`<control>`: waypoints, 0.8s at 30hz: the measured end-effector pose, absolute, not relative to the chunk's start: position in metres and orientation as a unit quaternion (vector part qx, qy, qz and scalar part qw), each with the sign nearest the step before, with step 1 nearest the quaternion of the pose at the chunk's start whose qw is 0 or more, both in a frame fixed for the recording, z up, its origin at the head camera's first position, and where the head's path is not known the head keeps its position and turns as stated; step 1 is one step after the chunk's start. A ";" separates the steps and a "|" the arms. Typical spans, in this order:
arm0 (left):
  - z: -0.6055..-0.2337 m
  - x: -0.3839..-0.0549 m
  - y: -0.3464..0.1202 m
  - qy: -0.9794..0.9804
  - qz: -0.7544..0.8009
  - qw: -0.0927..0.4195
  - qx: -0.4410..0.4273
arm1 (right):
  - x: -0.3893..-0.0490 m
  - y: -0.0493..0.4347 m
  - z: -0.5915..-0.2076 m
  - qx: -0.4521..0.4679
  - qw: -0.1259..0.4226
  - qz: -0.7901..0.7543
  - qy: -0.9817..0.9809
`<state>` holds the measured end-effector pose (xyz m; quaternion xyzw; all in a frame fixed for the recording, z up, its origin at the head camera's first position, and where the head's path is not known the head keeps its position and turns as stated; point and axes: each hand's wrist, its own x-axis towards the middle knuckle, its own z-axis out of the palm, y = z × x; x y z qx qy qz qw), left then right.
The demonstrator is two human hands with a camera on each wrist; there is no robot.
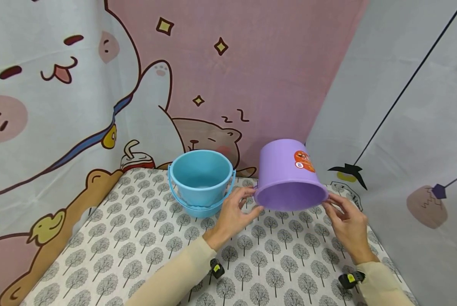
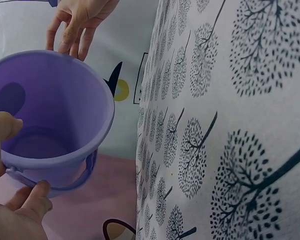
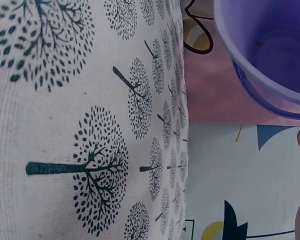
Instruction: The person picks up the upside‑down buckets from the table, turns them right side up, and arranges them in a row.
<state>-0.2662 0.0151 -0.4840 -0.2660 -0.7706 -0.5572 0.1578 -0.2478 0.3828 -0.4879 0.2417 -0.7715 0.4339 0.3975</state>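
Note:
A purple bucket point(image 1: 278, 163) with an orange sticker point(image 1: 304, 161) is held up over the table, tipped so its mouth faces toward me and down. My left hand point(image 1: 232, 216) pinches the rim on its left side, thumb inside the mouth in the left wrist view. On the opposite side, the fingers of my right hand point(image 1: 347, 225) grip the rim. The bucket's handle point(image 2: 85, 175) hangs along its outside below the rim. To the left of the purple bucket, a light blue bucket point(image 1: 201, 193) stands upright on the table, its handle lowered around it.
A cloth with grey tree prints point(image 1: 148, 255) covers the table. Cartoon-printed curtains point(image 1: 274, 63) rise behind the table and along both sides. The purple bucket is close to the back curtain.

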 end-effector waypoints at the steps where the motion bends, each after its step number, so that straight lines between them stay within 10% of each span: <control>1: -0.484 -0.266 0.015 -0.771 -0.554 0.161 -0.269 | -0.248 0.383 -0.488 0.244 0.398 0.437 -0.769; 24: -0.483 -0.265 0.017 -0.788 -0.500 0.204 -0.297 | -0.242 0.384 -0.490 0.229 0.387 0.424 -0.786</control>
